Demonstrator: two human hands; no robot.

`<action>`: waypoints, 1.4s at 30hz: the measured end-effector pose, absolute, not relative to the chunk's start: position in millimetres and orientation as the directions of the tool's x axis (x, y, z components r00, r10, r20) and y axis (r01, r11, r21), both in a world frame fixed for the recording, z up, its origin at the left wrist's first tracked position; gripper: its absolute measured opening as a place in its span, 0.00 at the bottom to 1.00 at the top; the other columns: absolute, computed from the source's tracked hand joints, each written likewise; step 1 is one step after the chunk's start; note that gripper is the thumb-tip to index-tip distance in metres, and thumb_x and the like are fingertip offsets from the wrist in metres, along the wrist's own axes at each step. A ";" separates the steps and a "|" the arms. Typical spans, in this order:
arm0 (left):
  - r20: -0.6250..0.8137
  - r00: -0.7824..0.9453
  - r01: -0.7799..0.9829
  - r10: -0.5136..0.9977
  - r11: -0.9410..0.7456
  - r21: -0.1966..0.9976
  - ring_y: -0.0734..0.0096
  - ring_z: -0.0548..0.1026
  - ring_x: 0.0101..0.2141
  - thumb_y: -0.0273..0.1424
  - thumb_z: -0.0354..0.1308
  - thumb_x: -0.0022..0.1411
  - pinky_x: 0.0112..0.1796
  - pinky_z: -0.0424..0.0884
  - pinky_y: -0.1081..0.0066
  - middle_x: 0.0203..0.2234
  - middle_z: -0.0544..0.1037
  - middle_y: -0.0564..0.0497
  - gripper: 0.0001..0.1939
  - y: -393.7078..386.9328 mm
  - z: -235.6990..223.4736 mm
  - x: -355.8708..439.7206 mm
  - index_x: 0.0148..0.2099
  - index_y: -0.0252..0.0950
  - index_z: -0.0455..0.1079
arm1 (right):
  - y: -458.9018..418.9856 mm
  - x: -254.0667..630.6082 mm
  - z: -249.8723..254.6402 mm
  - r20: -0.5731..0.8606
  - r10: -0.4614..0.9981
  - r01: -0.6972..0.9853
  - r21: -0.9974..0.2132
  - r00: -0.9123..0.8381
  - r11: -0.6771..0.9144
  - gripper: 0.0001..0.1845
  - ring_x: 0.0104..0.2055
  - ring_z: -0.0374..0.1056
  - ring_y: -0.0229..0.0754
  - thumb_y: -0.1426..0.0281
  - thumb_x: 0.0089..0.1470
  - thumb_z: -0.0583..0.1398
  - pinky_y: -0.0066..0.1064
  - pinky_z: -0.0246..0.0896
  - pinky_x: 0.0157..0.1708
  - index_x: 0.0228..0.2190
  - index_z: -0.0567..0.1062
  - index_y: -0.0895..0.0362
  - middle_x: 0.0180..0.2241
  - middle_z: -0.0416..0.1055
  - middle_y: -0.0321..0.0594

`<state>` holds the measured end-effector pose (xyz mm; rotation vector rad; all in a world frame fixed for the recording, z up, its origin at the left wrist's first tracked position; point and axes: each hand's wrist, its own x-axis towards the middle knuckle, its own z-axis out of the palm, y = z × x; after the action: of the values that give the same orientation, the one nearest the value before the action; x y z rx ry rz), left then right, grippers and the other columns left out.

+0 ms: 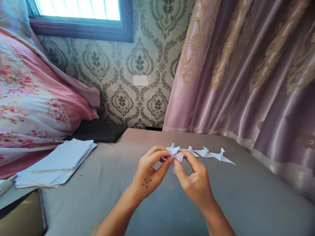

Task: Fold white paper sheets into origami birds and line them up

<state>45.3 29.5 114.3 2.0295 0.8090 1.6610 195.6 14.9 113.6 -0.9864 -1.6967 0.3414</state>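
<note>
Both hands pinch a small folded white paper figure (pixel 174 152) above a grey bed sheet (pixel 103 196). My left hand (pixel 149 173) grips its left side with thumb and fingers closed. My right hand (pixel 194 178) holds the right side, thumb and fingers pressed on the paper. Just behind the hands, a row of finished white paper cranes (pixel 209 153) lies on the sheet, running off to the right.
A stack of white paper sheets (pixel 59 162) lies at the left on the bed. A floral pink quilt (pixel 29 105) and a dark cushion (pixel 98 131) sit behind it. A pink satin curtain (pixel 246 75) hangs at the right; patterned wallpaper (pixel 137 65) and a window (pixel 81 13) are beyond.
</note>
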 end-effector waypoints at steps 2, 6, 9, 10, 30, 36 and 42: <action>0.714 0.123 0.182 0.689 -0.723 0.667 0.74 0.74 0.32 0.23 0.58 0.61 0.34 0.72 0.76 0.33 0.76 0.48 0.05 31.6 112.2 45.6 0.39 0.33 0.74 | 15.9 195.2 113.2 0.624 0.778 0.452 -0.676 -0.072 0.583 0.07 0.40 0.69 0.39 0.71 0.57 0.57 0.30 0.64 0.41 0.39 0.72 0.52 0.38 0.73 0.35; 0.656 0.121 0.190 0.745 -0.666 0.721 0.75 0.74 0.30 0.25 0.59 0.60 0.33 0.71 0.76 0.31 0.78 0.50 0.03 34.9 107.7 45.2 0.37 0.34 0.74 | 16.9 195.1 113.4 0.600 0.797 0.499 -0.670 -0.072 0.550 0.05 0.40 0.69 0.40 0.69 0.57 0.57 0.30 0.63 0.41 0.37 0.72 0.53 0.37 0.74 0.36; 0.601 0.128 0.166 0.789 -0.614 0.771 0.74 0.74 0.30 0.27 0.59 0.60 0.34 0.71 0.75 0.31 0.79 0.50 0.05 36.4 105.6 44.8 0.39 0.34 0.74 | 16.3 196.7 114.9 0.588 0.801 0.499 -0.664 -0.112 0.557 0.07 0.42 0.69 0.41 0.68 0.58 0.56 0.31 0.63 0.43 0.40 0.72 0.53 0.38 0.73 0.37; 0.585 0.131 0.152 0.800 -0.599 0.786 0.73 0.75 0.30 0.27 0.59 0.60 0.34 0.71 0.74 0.31 0.79 0.50 0.05 36.8 105.3 44.4 0.40 0.34 0.74 | 15.9 197.6 115.7 0.581 0.803 0.490 -0.665 -0.135 0.563 0.08 0.43 0.69 0.40 0.68 0.59 0.56 0.31 0.63 0.44 0.41 0.72 0.52 0.39 0.73 0.37; 0.480 0.105 -0.224 0.871 -0.450 0.865 0.71 0.73 0.39 0.28 0.62 0.59 0.42 0.70 0.73 0.36 0.76 0.48 0.04 34.9 108.6 46.0 0.37 0.34 0.75 | 14.3 196.6 119.1 0.691 0.718 0.404 -0.635 -0.084 0.658 0.11 0.43 0.69 0.38 0.74 0.58 0.57 0.32 0.64 0.45 0.40 0.76 0.52 0.41 0.74 0.38; 0.469 0.118 -0.312 0.875 -0.415 0.854 0.72 0.74 0.38 0.26 0.64 0.56 0.40 0.72 0.74 0.36 0.77 0.50 0.02 33.8 107.2 47.5 0.35 0.35 0.76 | 12.7 195.3 120.6 0.702 0.712 0.422 -0.637 -0.028 0.645 0.08 0.43 0.69 0.37 0.74 0.57 0.59 0.31 0.63 0.44 0.38 0.76 0.52 0.39 0.72 0.37; 0.501 0.139 -0.328 0.854 -0.438 0.837 0.71 0.75 0.38 0.25 0.64 0.56 0.41 0.72 0.72 0.36 0.77 0.50 0.03 33.9 107.3 48.7 0.35 0.35 0.76 | 8.1 194.1 125.9 0.730 0.682 0.480 -0.615 0.045 0.626 0.04 0.37 0.66 0.37 0.73 0.54 0.61 0.30 0.64 0.38 0.32 0.77 0.53 0.33 0.68 0.37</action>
<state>48.7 33.9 107.3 1.4223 0.5509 1.5029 194.1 8.1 125.9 -0.9884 -1.5993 0.2016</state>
